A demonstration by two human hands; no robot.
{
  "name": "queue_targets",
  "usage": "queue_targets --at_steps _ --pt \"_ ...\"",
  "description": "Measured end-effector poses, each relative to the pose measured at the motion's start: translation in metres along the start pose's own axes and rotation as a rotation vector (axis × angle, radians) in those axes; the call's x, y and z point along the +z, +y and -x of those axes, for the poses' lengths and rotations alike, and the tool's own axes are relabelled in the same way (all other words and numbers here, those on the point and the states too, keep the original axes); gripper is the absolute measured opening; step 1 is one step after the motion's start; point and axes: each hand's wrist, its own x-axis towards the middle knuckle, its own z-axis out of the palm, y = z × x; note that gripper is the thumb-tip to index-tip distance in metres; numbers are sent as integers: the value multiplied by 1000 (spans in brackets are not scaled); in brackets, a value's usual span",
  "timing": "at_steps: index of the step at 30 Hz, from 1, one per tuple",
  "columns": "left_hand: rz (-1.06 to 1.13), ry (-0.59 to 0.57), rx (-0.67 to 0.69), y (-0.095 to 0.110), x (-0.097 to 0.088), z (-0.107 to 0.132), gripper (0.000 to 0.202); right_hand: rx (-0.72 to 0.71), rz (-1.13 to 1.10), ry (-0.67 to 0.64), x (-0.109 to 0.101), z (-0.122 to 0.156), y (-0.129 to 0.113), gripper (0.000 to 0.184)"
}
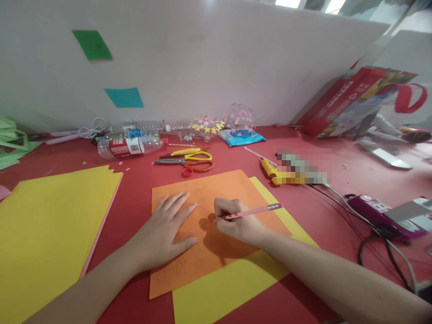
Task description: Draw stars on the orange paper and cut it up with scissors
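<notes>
My left hand (pixel 167 227) lies flat, fingers spread, on an orange paper sheet (pixel 202 261) in the middle of the red table. My right hand (pixel 238 220) is closed round a pink pencil (pixel 256 210) with its tip touching the orange sheet and its eraser end pointing right. The orange sheet lies on top of a yellow sheet (pixel 229 283).
A stack of yellow paper (pixel 50 225) lies at the left. Behind are scissors (pixel 187 159), a lying plastic bottle (pixel 130 146), a blue packet (pixel 241 136), a yellow glue gun (pixel 272 171), a red box (pixel 351 101), and at the right a purple device (pixel 381 216) with cables.
</notes>
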Motion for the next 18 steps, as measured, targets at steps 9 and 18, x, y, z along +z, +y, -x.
queue_targets --at_steps 9,18 --pt "0 -2 -6 -1 0 0 71 -39 31 -76 -1 2 -4 17" --pt "-30 -10 5 0 -1 -1 73 -179 39 -83 5 3 3 17"
